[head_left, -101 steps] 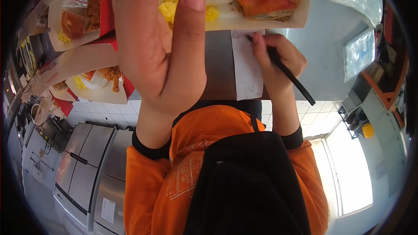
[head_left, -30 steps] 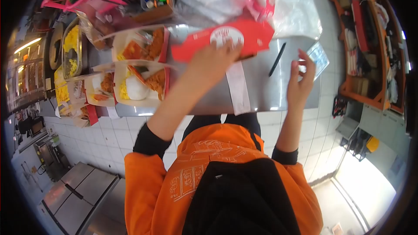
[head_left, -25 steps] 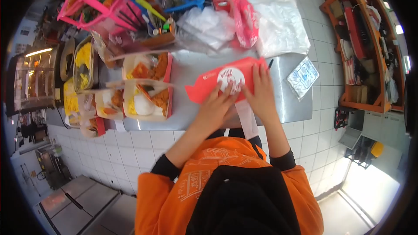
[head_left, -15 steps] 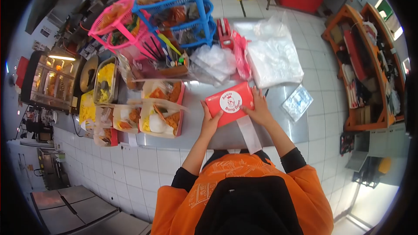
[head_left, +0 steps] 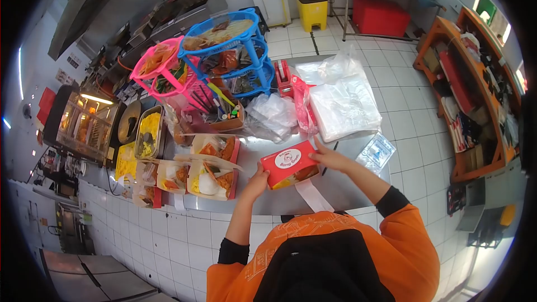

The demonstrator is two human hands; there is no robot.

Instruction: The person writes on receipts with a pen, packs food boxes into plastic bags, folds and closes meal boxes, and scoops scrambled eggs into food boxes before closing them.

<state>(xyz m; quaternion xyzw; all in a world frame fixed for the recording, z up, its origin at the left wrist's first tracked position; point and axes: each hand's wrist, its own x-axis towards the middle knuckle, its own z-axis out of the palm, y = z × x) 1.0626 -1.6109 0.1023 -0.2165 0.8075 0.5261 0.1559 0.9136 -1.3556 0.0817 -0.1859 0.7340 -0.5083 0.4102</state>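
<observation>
A red meal box [head_left: 289, 162] with a round white logo on its lid lies on the steel table in front of me. Its near side gapes a little, and yellow and brown food shows under the lid. My left hand [head_left: 258, 182] grips the box's left edge, thumb on the near corner. On the right edge, my right hand [head_left: 328, 155] holds the lid, its fingers bent over the far corner. A white paper strip [head_left: 313, 196] sticks out from beneath the box over the table edge. Left of it stand several open meal boxes [head_left: 213, 178] with rice and fried chicken.
Plastic bags [head_left: 342, 109] are stacked behind the box, beside a red stapler-like tool [head_left: 283, 77]. Blue basket tiers [head_left: 246, 50] and a pink basket rack [head_left: 162, 70] stand at the back left. A metal tray [head_left: 149, 134] holds yellow rice. A flat clear packet [head_left: 376, 152] lies right.
My head view has tilted up, so the scene sits lower. The near side of the red box now shows food under the lid, and my right hand has shifted toward the box's far right corner.
</observation>
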